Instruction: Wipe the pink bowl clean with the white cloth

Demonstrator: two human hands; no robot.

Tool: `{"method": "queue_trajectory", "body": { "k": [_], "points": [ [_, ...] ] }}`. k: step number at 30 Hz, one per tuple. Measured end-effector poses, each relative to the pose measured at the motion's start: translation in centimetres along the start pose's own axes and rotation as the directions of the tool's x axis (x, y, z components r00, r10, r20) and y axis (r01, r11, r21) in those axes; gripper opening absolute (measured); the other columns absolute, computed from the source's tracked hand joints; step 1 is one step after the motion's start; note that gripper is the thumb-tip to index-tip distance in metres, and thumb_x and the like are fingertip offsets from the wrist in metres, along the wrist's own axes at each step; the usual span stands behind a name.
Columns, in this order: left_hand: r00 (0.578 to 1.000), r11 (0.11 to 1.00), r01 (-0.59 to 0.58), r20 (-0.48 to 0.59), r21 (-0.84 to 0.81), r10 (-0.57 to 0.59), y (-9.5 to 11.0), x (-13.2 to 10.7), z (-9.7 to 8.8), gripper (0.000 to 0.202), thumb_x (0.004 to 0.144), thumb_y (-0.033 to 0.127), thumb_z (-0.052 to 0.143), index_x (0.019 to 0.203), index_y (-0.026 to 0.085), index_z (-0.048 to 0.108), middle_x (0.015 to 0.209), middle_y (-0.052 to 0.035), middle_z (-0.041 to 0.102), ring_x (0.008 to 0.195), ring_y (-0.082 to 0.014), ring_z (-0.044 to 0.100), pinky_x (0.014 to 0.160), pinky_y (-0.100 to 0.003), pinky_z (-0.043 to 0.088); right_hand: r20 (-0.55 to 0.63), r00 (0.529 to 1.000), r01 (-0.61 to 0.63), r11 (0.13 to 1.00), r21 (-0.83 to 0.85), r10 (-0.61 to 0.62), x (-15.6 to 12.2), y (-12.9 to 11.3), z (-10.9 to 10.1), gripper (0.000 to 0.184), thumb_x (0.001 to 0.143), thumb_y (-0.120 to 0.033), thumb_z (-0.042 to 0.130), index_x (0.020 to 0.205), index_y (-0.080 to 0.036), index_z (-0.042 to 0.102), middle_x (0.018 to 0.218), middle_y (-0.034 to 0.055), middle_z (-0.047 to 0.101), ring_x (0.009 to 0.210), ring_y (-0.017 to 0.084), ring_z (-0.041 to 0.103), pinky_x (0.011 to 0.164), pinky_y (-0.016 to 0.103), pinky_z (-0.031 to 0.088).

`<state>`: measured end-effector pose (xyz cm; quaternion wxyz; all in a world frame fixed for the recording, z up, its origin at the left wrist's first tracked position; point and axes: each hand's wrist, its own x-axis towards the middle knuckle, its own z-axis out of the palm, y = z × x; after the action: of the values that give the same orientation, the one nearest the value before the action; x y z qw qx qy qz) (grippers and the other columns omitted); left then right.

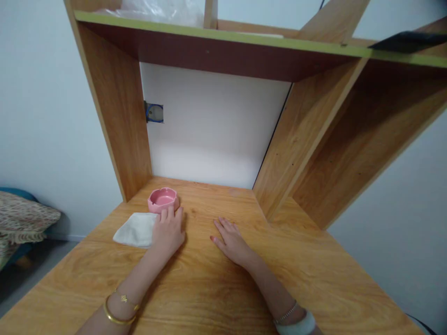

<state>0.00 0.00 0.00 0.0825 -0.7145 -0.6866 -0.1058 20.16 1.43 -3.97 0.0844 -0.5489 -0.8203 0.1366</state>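
A pink ashtray (pixel 163 197) with a notched rim stands near the back left of the wooden desk. My left hand (pixel 170 231) reaches to its near right side, palm down, with the fingertips at or against the ashtray's wall; whether they press on it I cannot tell. Just in front of the ashtray lies a folded white cloth (pixel 135 230), its right end partly covered by my left hand. To the right, my right hand (pixel 230 239) lies flat on the bare wood with its fingers spread and nothing in them.
Wooden side panels (pixel 279 153) rise at the left and right of the desk (pixel 209 288). A shelf (pixel 209 51) hangs above, with clear plastic (pixel 160 11) and a black object (pixel 408 42) on it. An uncovered wall socket box (pixel 154 113) shows at the back left.
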Motion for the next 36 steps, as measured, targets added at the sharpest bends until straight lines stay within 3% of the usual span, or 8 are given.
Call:
{"method": "queue_trajectory", "body": {
  "k": [6, 11, 18, 22, 24, 29, 32, 36],
  "points": [
    [0.991, 0.999, 0.043, 0.129, 0.013, -0.044, -0.7, 0.1, -0.4, 0.053, 0.071, 0.007, 0.044, 0.124, 0.012, 0.04, 0.11, -0.0166, 0.052, 0.099, -0.0318, 0.052, 0.072, -0.038, 0.045, -0.077, 0.997, 0.015, 1.0, 0.015, -0.014, 0.0, -0.4, -0.2, 0.057, 0.087, -0.043, 0.037, 0.134, -0.012, 0.037, 0.141, 0.0133, 0.033, 0.131, 0.025, 0.024, 0.107, 0.044, 0.015],
    [0.999, 0.972, 0.034, 0.04, -0.232, -0.025, -0.2, 0.6, 0.5, 0.056, 0.071, 0.006, 0.045, 0.125, 0.015, 0.035, 0.124, -0.0159, 0.044, 0.102, -0.0273, 0.054, 0.08, -0.037, 0.044, -0.189, 0.962, 0.208, 0.977, 0.04, -0.197, -0.1, -1.4, -0.7, 0.045, 0.085, -0.042, 0.044, 0.122, -0.018, 0.05, 0.128, 0.0101, 0.049, 0.119, 0.021, 0.04, 0.101, 0.037, 0.027],
    [0.995, 0.71, 0.02, -0.058, -0.704, -0.085, 0.8, 1.1, 1.8, 0.048, 0.069, 0.01, 0.051, 0.116, 0.018, 0.046, 0.107, -0.0079, 0.041, 0.092, -0.0183, 0.056, 0.082, -0.032, 0.047, -0.272, 0.891, 0.394, 0.916, 0.072, -0.362, -0.7, -4.0, -0.8, 0.039, 0.079, -0.042, 0.056, 0.111, -0.021, 0.051, 0.113, 0.007, 0.055, 0.105, 0.021, 0.047, 0.089, 0.035, 0.035],
    [0.998, 0.524, 0.04, 0.006, -0.851, -0.067, 1.1, 1.3, 2.3, 0.04, 0.073, 0.02, 0.052, 0.113, 0.018, 0.048, 0.104, -0.0058, 0.041, 0.074, -0.013, 0.058, 0.074, -0.03, 0.051, -0.309, 0.883, 0.395, 0.915, 0.086, -0.352, -0.6, -4.4, -0.6, 0.038, 0.076, -0.036, 0.06, 0.108, -0.02, 0.049, 0.111, 0.0074, 0.055, 0.101, 0.021, 0.047, 0.086, 0.034, 0.035],
    [0.999, 0.496, -0.002, -0.018, -0.868, -0.027, 1.2, 1.3, 2.6, 0.036, 0.074, 0.021, 0.051, 0.11, 0.018, 0.049, 0.104, -0.006, 0.044, 0.077, -0.0136, 0.058, 0.076, -0.031, 0.05, -0.295, 0.898, 0.359, 0.931, 0.063, -0.327, -0.4, -4.1, -0.5, 0.031, 0.078, -0.032, 0.058, 0.106, -0.02, 0.05, 0.107, 0.0068, 0.056, 0.099, 0.021, 0.048, 0.084, 0.034, 0.035],
    [0.989, 0.537, -0.131, -0.15, -0.833, 0.008, 1.1, 1.6, 2.6, 0.029, 0.079, 0.021, 0.043, 0.106, 0.018, 0.051, 0.105, -0.0061, 0.047, 0.08, -0.0145, 0.057, 0.076, -0.031, 0.05, -0.214, 0.936, 0.275, 0.96, -0.047, -0.278, -0.3, -3.5, -0.5, 0.03, 0.081, -0.033, 0.055, 0.109, -0.023, 0.053, 0.103, 0.0047, 0.058, 0.097, 0.021, 0.047, 0.082, 0.032, 0.033],
    [0.954, 0.655, -0.204, -0.298, -0.727, -0.033, 0.2, 1.9, 1.8, 0.028, 0.08, 0.021, 0.041, 0.105, 0.017, 0.052, 0.105, -0.0073, 0.047, 0.09, -0.0182, 0.055, 0.084, -0.035, 0.047, -0.218, 0.941, 0.246, 0.966, -0.083, -0.258, -0.2, -3.3, -0.6, 0.019, 0.082, -0.033, 0.054, 0.098, -0.024, 0.058, 0.097, 0.0027, 0.061, 0.094, 0.02, 0.048, 0.082, 0.032, 0.031],
    [0.89, 0.812, -0.063, -0.401, -0.58, -0.218, -2.1, 2.5, 0.8, 0.028, 0.079, 0.024, 0.044, 0.105, 0.019, 0.053, 0.11, -0.0091, 0.046, 0.108, -0.0253, 0.047, 0.095, -0.042, 0.039, -0.287, 0.943, 0.139, 0.982, -0.129, -0.171, 0.2, -1.9, -1.1, 0.014, 0.086, -0.029, 0.049, 0.092, -0.023, 0.06, 0.093, 0.0027, 0.062, 0.092, 0.019, 0.049, 0.081, 0.032, 0.029]
  ]
}}
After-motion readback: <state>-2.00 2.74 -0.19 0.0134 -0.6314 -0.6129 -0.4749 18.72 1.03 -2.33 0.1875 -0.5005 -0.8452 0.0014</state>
